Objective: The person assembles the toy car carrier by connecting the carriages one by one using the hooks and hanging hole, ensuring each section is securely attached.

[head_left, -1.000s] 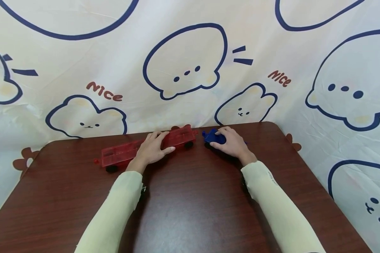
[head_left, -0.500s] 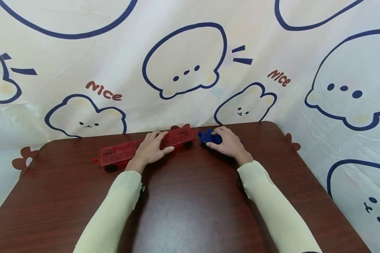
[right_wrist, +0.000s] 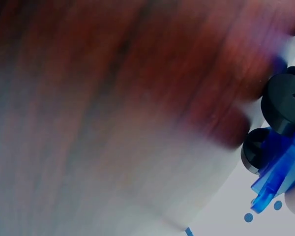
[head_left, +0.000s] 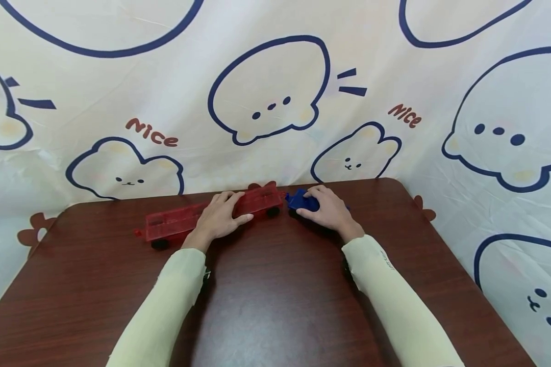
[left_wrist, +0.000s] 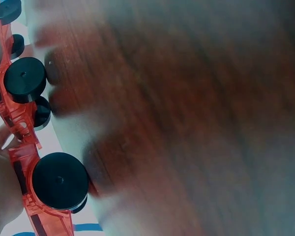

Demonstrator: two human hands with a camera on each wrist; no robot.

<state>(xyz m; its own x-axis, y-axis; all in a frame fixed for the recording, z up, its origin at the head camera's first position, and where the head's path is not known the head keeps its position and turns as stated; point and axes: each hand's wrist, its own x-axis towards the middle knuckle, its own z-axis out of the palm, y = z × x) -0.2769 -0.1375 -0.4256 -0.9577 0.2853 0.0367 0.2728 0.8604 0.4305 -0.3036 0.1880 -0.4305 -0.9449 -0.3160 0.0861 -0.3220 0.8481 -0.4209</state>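
Note:
Two red translucent toy train wagons, the left one (head_left: pixel 172 223) and the right one (head_left: pixel 258 199), stand end to end on black wheels near the table's far edge. Over their join, my left hand (head_left: pixel 219 215) grips the red wagons from above, thumb on the near side. The left wrist view shows red bodies (left_wrist: pixel 27 160) and round wheels at table level. My right hand (head_left: pixel 329 208) holds a blue toy train wagon (head_left: pixel 305 200) between thumb and fingers, partly covering it. Its left hook sits right at the red wagon's right hook. Blue body and black wheels show in the right wrist view.
The dark wood table (head_left: pixel 266 295) has rounded far corners. A white cloth (head_left: pixel 257 163) with blue cartoon outlines hangs directly behind it and along both sides. The wagons stand close to that back cloth.
My right hand has slid the blue wagon left, closing the gap to the red wagon's end. My left hand and the red wagons have stayed nearly still.

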